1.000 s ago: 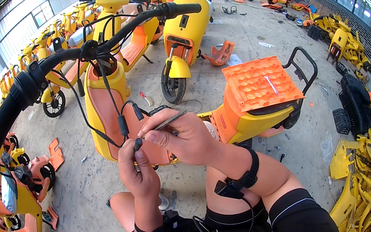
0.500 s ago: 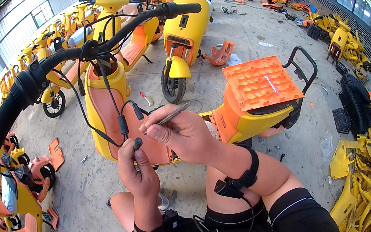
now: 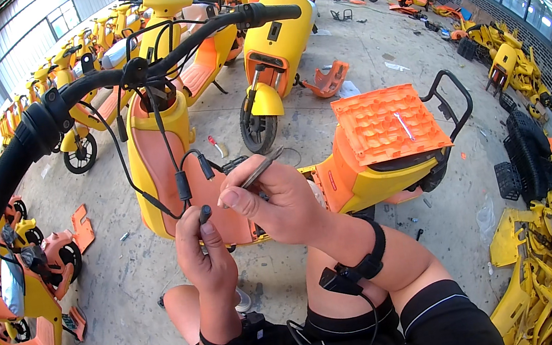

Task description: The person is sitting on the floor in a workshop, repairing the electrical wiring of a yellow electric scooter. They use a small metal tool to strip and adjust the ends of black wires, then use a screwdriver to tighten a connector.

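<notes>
My left hand (image 3: 204, 256) pinches a plug (image 3: 205, 214), right hand (image 3: 279, 202) grips thin tool (image 3: 261, 169) (probing, perhaps; next needs steady aim).

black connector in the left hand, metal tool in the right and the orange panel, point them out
Black connector (image 3: 205, 213): head view, on its exposed end
Metal tool (image 3: 265, 167): head view, on its grey shaft
Orange panel (image 3: 383, 128): head view, near the middle of its top
</notes>
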`<state>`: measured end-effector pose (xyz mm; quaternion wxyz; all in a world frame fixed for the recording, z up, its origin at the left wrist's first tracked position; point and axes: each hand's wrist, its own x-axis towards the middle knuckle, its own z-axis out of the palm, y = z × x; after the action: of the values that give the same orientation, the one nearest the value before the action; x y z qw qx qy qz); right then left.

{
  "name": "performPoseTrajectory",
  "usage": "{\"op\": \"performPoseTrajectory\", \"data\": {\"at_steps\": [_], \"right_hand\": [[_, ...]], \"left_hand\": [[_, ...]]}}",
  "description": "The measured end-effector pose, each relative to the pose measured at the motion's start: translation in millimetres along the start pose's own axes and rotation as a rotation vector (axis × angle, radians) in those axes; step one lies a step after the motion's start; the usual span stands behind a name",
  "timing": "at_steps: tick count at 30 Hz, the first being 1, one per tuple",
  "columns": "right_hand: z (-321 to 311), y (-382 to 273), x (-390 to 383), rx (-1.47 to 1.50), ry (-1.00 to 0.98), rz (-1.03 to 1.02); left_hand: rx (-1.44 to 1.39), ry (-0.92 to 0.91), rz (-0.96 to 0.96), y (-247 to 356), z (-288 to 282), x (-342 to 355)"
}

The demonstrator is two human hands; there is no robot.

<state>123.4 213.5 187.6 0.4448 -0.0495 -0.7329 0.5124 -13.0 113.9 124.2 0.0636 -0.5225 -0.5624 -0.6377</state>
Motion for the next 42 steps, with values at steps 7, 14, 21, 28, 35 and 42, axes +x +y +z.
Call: {"op": "performPoseTrajectory", "data": {"at_steps": [7, 14, 21, 28, 35, 42], "right_hand": [[10, 13, 3, 0.12, 0.104, -0.091], [8, 10, 2, 0.132, 0.073, -0.014], [0, 6, 1, 0.025, 0.016, 0.018], [0, 4, 0, 0.06, 0.025, 0.017], [0, 3, 0, 0.083, 0.024, 0.017], [1, -1, 1, 0.112, 0.02, 0.023]], "left_hand": [[-0.015, -0.008, -0.009, -3, 0, -1], [-0.024, 0.022, -0.023, 3, 2, 1], [-0.019, -0.012, -0.011, 1, 0, 0], [-0.044, 0.035, -0.034, 6, 4, 2], [-0.039, 0.037, -0.012, 5, 5, 1], [-0.039, 0.04, -0.035, 6, 6, 0]]}}
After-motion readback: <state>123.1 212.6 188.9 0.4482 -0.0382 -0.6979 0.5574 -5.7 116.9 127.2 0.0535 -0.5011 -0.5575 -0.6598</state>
